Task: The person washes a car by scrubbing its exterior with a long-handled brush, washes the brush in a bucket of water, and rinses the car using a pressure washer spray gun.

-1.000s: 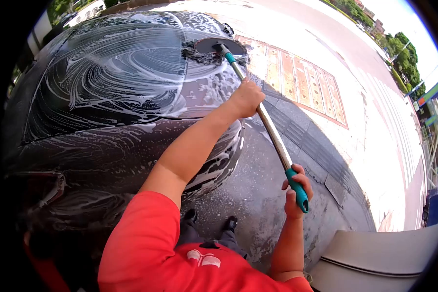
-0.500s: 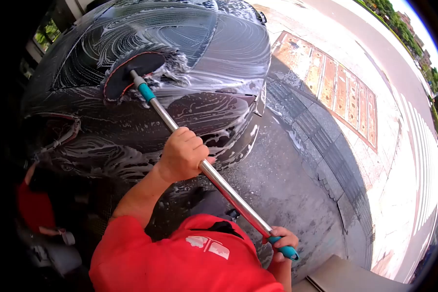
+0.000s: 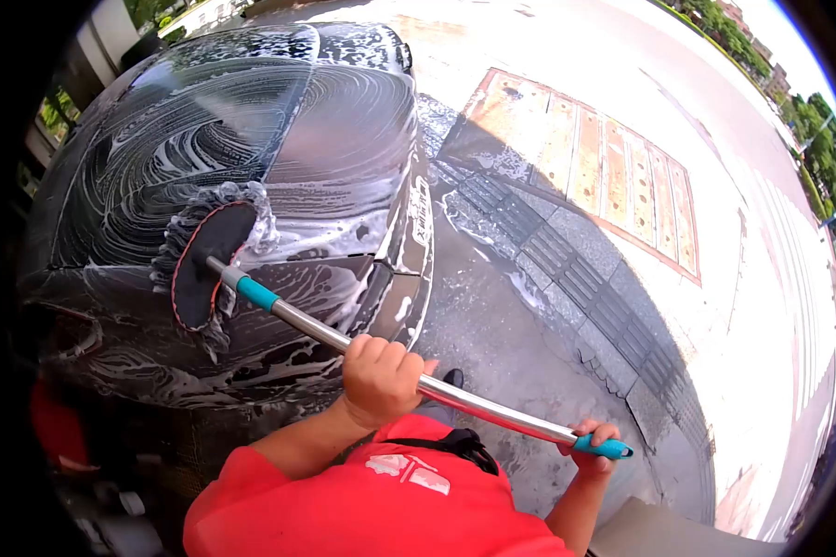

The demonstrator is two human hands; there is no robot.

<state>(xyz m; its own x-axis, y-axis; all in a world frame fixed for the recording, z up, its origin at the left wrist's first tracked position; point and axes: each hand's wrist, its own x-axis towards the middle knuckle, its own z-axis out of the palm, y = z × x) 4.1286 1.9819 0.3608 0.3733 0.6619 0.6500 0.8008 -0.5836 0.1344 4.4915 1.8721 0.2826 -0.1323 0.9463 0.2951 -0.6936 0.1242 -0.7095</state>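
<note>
My left hand [image 3: 382,381] is wrapped round the middle of a silver pole [image 3: 492,408]. At the pole's lower end, my right hand [image 3: 594,446] grips near the teal end cap [image 3: 613,449]. A teal collar [image 3: 255,292] joins the pole to an oval mop head [image 3: 212,265] with a dark backing, red edging and grey fringe. The fringe lies against the soapy side and upper edge of a dark car [image 3: 334,139]. Swirls of foam cover the car's panels.
Another person, partly seen in red [image 3: 56,422], is in the dark area at lower left. Rust-stained metal covers [image 3: 613,172] and grey tactile paving [image 3: 576,278] lie right of the car. A beige surface [image 3: 669,534] stands at the bottom right.
The mop head has moved from the car's far part towards the near left side, then slightly lower. Both hands have stayed on the pole, which now lies flatter across the view.
</note>
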